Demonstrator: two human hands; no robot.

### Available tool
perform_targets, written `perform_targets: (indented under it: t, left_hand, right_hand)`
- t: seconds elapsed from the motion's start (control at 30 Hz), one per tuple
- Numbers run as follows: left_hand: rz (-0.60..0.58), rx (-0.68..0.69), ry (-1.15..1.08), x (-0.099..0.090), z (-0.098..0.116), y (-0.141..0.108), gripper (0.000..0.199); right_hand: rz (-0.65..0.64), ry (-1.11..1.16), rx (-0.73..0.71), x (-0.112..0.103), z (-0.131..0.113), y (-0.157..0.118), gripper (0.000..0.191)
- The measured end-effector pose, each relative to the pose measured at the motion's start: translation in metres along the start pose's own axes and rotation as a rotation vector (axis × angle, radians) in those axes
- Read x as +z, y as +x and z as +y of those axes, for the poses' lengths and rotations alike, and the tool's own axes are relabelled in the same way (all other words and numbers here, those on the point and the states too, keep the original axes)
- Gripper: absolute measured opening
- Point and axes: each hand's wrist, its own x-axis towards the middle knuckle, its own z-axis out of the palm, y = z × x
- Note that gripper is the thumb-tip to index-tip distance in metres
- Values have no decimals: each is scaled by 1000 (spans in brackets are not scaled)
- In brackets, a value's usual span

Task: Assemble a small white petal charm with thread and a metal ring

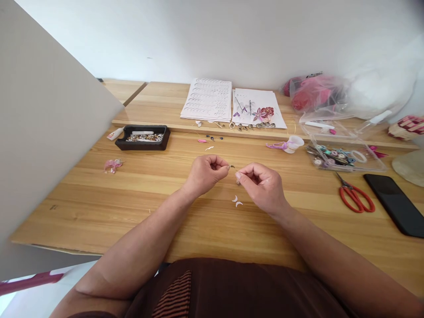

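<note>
My left hand [206, 173] is closed in a pinch on a tiny dark piece [232, 166] that pokes out past its fingertips toward the right. It is too small for me to name. Close by on the right, my right hand [263, 185] pinches with thumb and forefinger; whatever is between them is too fine to make out. A small roundish object shows just under the right thumb. Below the hands, white crescent-shaped cutouts [236, 201] lie on the wooden table [132, 212]. A thin white wavy strip [209, 148] rests beyond my left hand.
At the left stand a black tray [162, 143] of beads and a pink thread bundle [113, 165]. Printed sheets [207, 95] lie on the raised ledge. To the right are a clear box [374, 165] of thread spools, red-handled scissors [356, 196] and a black phone [395, 205].
</note>
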Motion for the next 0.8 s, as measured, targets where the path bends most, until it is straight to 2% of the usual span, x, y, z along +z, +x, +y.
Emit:
perform_targets:
  t: [0.17, 0.37, 0.47, 0.6, 0.8]
  left_hand:
    - [-167, -36, 35, -1, -1, -3, 18]
    - [-287, -50, -35, -2, -3, -5, 22]
    - [-278, -76, -92, -3, -2, -4, 24]
    - [-233, -131, -183, -2, -1, -3, 26]
    - [-179, -183, -374, 7, -5, -2, 31]
  right_hand:
    - [25, 1, -22, -7, -2, 5, 15]
    - [-22, 121, 99, -8, 6, 14, 20]
    - [-69, 295, 211, -5, 12, 16, 24]
    - [-67, 487, 341, 0, 13, 15, 26]
    - [-41, 530, 346, 9, 14, 9, 24]
